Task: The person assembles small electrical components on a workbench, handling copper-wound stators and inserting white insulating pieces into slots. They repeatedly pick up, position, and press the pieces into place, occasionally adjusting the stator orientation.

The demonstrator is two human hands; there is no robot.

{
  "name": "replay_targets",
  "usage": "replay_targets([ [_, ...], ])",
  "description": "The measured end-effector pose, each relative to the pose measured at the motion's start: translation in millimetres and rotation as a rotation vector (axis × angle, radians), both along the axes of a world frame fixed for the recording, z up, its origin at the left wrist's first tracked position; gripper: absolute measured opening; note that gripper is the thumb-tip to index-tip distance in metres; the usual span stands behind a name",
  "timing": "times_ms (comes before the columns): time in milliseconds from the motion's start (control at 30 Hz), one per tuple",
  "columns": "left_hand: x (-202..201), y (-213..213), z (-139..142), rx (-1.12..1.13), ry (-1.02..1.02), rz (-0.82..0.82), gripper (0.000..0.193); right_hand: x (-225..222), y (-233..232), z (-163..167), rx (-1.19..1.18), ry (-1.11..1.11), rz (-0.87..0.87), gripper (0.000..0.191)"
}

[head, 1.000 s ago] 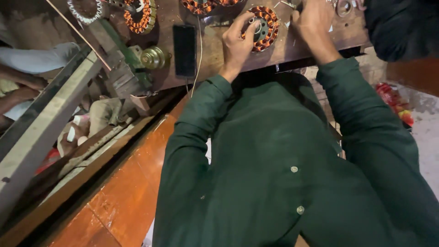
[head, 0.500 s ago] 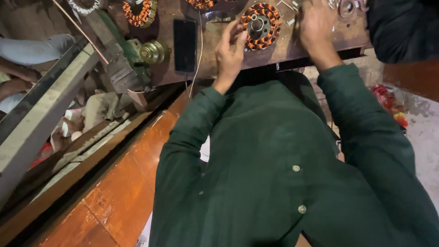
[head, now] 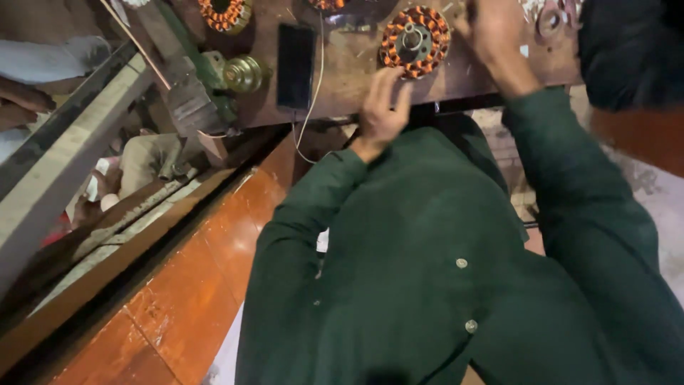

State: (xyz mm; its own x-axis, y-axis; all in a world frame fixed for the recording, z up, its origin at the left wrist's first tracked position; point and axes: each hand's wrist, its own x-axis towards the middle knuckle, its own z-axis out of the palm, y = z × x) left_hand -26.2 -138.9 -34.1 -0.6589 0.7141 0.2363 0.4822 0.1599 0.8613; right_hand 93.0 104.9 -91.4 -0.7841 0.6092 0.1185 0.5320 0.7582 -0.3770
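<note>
A round motor stator (head: pixel 415 41) wound with copper coils lies on the brown wooden workbench (head: pixel 349 85) at the top of the view. My left hand (head: pixel 381 110) rests flat on the bench edge just below the stator, fingers spread, holding nothing. My right hand (head: pixel 495 36) sits to the right of the stator, fingers curled at the top edge of the frame; what it holds cannot be made out. Both arms wear dark green sleeves.
A black phone (head: pixel 295 65) with a white cable lies left of the stator. A brass round part (head: pixel 244 73) and another copper-wound stator (head: pixel 223 13) sit farther left. Metal rings (head: pixel 552 18) lie at top right. An orange-brown floor (head: pixel 192 285) and wooden beams (head: pixel 64 185) fill the left.
My left hand has slid off the stator down to the bench edge. The view has shifted so the bench sits further right and closer.
</note>
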Motion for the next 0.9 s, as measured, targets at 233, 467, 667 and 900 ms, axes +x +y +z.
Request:
replay_targets([
  [233,4,61,-5,-0.113,0.32,-0.047,0.044,55,-52,47,-0.339,0.372,-0.237,0.022],
  [467,0,73,2,-0.084,0.432,-0.043,0.017,69,-85,60,-0.433,0.384,-0.375,0.019],
  [667,-6,56,24,0.065,0.24,-0.157,0.01,36,-101,76,-0.133,0.344,-0.019,0.032],
  [900,-9,37,41,0.171,0.08,-0.285,0.019,0,-96,79,-0.198,0.366,-0.055,0.022],
])
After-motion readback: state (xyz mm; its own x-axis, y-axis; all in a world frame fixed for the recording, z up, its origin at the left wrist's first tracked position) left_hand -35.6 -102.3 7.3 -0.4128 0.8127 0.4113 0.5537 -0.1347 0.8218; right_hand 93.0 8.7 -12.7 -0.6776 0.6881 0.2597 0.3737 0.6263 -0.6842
